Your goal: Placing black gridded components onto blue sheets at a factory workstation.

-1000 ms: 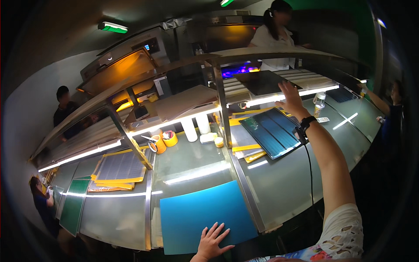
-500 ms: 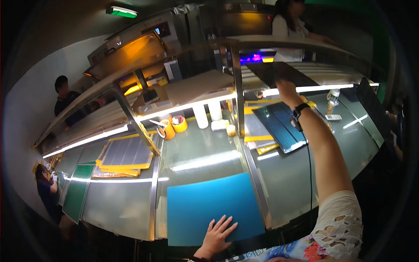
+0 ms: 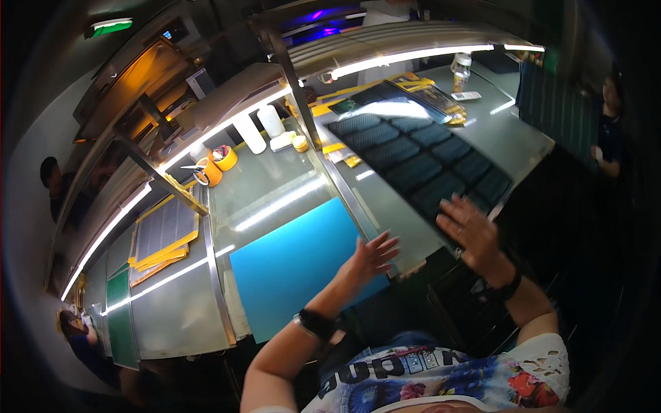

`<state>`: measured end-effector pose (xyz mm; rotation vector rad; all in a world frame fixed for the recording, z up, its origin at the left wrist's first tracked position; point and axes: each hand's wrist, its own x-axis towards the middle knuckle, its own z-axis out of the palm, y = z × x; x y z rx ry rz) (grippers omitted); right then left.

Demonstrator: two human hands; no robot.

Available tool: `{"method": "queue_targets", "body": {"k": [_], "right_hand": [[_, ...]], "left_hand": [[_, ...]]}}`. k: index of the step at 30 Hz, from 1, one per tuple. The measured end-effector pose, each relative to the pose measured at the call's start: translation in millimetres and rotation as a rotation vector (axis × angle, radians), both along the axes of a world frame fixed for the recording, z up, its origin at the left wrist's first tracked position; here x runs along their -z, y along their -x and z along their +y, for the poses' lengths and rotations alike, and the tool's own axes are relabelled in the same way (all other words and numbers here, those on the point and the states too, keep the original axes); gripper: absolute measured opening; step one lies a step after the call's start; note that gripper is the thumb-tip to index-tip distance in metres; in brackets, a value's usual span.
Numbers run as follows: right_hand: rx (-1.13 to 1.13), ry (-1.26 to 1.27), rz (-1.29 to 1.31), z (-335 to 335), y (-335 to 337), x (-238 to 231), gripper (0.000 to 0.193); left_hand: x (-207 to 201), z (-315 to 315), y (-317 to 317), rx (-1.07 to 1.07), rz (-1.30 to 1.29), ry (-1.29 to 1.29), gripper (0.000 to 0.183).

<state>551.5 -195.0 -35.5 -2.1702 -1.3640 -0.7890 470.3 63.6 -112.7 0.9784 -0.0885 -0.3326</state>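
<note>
Over the lit glass table, a large blue sheet (image 3: 296,261) lies in front of me in the middle section. My left hand (image 3: 372,261) hovers at its right edge, fingers stretched and nothing in them. To the right a dark sheet with a grid of patterned blocks (image 3: 420,155) slants across the table. At the near end of this dark sheet is my right hand (image 3: 471,237), with fingers extended and apart; whether it touches the sheet I cannot tell. Glossy dark panels (image 3: 379,93) lie partly behind the sheet's far end.
Yellow-edged grey screens (image 3: 165,230) and a green sheet (image 3: 120,310) lie to the left. Orange tape rolls (image 3: 213,172), white cylinders (image 3: 251,134) and a bottle (image 3: 461,72) stand under the lit shelf (image 3: 413,55). A person at right (image 3: 609,124) is near a dark striped panel (image 3: 558,103).
The view has turned right. My right hand has come down from the shelf to the table, where the dark patterned sheet now lies. My left hand has lifted off the blue sheet toward the right.
</note>
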Motion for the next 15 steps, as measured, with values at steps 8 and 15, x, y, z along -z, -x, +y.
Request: {"method": "queue_targets", "body": {"k": [8, 15], "right_hand": [[0.009, 0.188, 0.342, -28.3, 77.3, 133.4, 0.036], [-0.177, 0.192, 0.375, -24.2, 80.7, 128.6, 0.024]], "left_hand": [[81.7, -104.3, 21.1, 0.011, 0.465, 0.789, 0.080], [95.8, -94.3, 24.8, 0.060, 0.376, 0.802, 0.083]]}}
